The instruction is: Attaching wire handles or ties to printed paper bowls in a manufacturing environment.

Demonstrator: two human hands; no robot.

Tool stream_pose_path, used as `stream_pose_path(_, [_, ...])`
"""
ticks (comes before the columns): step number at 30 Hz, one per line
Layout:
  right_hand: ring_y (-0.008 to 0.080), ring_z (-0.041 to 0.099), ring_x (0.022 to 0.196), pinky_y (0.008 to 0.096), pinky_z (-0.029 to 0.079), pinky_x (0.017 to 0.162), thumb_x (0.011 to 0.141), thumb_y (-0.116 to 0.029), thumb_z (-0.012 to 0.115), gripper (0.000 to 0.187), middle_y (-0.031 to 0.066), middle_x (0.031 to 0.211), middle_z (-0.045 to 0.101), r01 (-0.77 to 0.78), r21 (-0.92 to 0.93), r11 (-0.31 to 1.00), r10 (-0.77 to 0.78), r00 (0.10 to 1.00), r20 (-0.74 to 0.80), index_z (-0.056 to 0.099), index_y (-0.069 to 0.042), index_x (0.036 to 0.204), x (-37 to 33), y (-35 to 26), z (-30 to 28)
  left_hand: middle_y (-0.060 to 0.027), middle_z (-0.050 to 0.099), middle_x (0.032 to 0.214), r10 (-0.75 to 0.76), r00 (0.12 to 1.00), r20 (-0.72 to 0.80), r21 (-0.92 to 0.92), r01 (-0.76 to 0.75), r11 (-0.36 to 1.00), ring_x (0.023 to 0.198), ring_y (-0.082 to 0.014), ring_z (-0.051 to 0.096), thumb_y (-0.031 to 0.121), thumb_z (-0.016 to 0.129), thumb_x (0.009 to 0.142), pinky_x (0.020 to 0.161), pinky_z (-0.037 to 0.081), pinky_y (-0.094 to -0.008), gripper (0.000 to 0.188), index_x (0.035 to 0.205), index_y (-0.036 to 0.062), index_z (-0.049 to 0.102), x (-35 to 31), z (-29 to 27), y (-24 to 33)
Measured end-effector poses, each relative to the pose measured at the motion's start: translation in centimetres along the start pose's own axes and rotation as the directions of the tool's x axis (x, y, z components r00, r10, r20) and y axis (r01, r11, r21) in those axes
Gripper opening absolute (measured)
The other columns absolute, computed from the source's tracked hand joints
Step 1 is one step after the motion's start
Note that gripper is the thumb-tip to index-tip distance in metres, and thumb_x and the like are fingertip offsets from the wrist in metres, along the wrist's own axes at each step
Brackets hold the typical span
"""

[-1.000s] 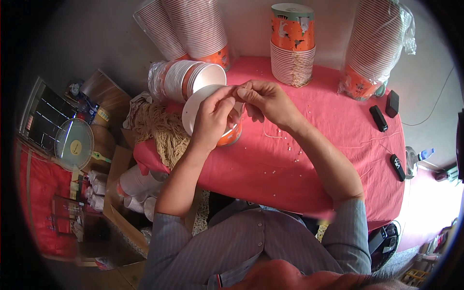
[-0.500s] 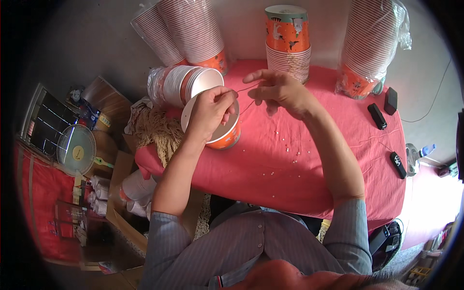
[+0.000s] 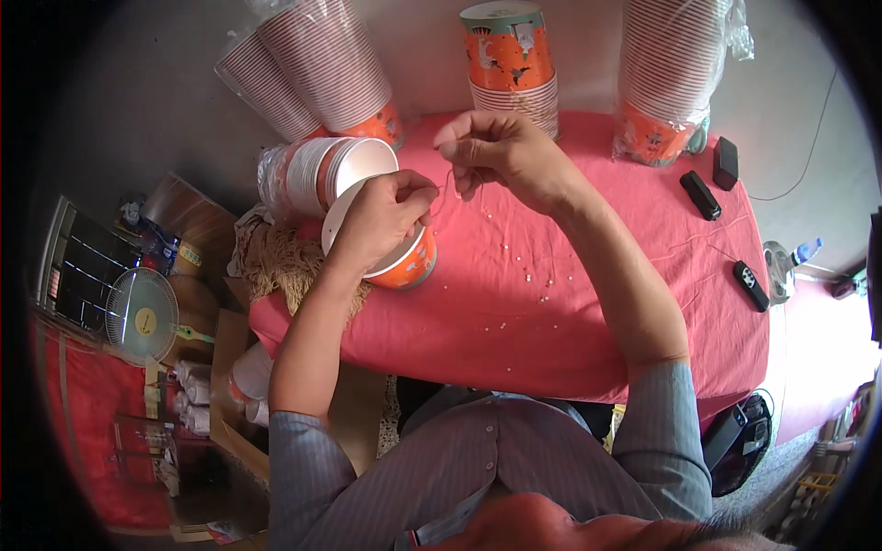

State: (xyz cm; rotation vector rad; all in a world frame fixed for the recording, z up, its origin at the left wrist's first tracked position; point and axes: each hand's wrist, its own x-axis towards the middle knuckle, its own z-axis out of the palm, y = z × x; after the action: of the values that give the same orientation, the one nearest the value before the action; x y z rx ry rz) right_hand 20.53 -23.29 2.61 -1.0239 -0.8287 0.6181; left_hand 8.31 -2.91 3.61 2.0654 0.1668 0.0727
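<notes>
Above the rim of an orange-and-white paper tub [image 3: 410,267], my left hand [image 3: 384,219] pinches a thin string between thumb and forefinger. My right hand [image 3: 503,158] is a little higher and to the right, thumb and fingertips pressed together on the same string. A short stretch of the thin string [image 3: 447,184] shows between the two hands. What lies inside the tub is mostly hidden by my left hand and forearm. Several tiny pale beads [image 3: 528,276] are scattered on the pink tablecloth [image 3: 459,344] below my right hand.
Stacked paper tubs stand along the back: wrapped stacks [image 3: 331,69] at left, one stack [image 3: 510,69] in the middle, another wrapped stack [image 3: 669,83] at right. Tan yarn strands [image 3: 276,262] hang over the left edge. Black devices [image 3: 701,195] lie at right. A fan [image 3: 142,317] stands left.
My right hand has closed from spread fingers into a pinch on the string. The whole view has shifted slightly, with the tub and stacks now further left.
</notes>
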Motion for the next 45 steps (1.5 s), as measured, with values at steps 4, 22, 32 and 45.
stream_pose_path(4, [0.0133, 0.069, 0.072, 0.0317, 0.060, 0.069, 0.107, -0.013, 0.071, 0.015, 0.0034, 0.086, 0.071, 0.089, 0.021, 0.996, -0.088, 0.996, -0.024, 0.074, 0.000, 0.115, -0.1, -0.2, 0.1, -0.0038, 0.071, 0.080, 0.128, 0.988, 0.090, 0.130, -0.139, 0.982, 0.074, -0.0107, 0.064, 0.014, 0.069, 0.104, 0.071, 0.052, -0.0296, 0.020, 0.106, -0.0059, 0.074, 0.3, 0.6, -0.9])
stream_pose_path(22, [0.0164, 0.076, 0.086, 0.0335, 0.064, 0.081, 0.104, -0.014, 0.076, 0.014, 0.0068, 0.093, 0.076, 0.025, -0.029, 0.999, -0.030, 0.986, -0.165, 0.075, -0.001, 0.110, 2.4, 4.6, -4.0, 0.0042, 0.068, 0.083, -0.012, 0.969, 0.246, -0.079, 0.033, 0.996, 0.067, -0.0011, 0.056, 0.019, 0.073, 0.106, 0.060, 0.046, -0.0219, 0.018, 0.102, 0.0011, 0.075, 0.1, -0.7, -0.8])
stream_pose_path(32, [0.0220, 0.076, 0.101, 0.0386, 0.058, 0.096, 0.094, -0.024, 0.083, 0.024, 0.0110, 0.105, 0.082, 0.065, -0.827, 0.558, 0.009, 0.996, 0.084, 0.084, -0.006, 0.110, 0.2, 1.1, -2.6, 0.0115, 0.047, 0.066, -0.091, 0.976, 0.200, -0.337, 0.156, 0.928, 0.051, 0.0003, 0.036, 0.019, 0.070, 0.106, 0.048, 0.034, -0.0211, 0.011, 0.105, 0.0077, 0.072, 1.2, -1.9, -2.7])
stream_pose_path(45, [0.0139, 0.074, 0.090, 0.0330, 0.059, 0.086, 0.097, -0.016, 0.080, 0.018, 0.0073, 0.094, 0.082, -0.014, -0.785, 0.619, -0.017, 0.999, -0.031, 0.083, -0.003, 0.109, 0.1, 0.5, -1.6, 0.0095, 0.047, 0.066, -0.095, 0.987, 0.133, -0.363, 0.138, 0.922, 0.052, -0.0021, 0.039, 0.016, 0.071, 0.103, 0.048, 0.036, -0.0248, 0.014, 0.104, 0.0029, 0.075, 1.0, -1.6, -2.8])
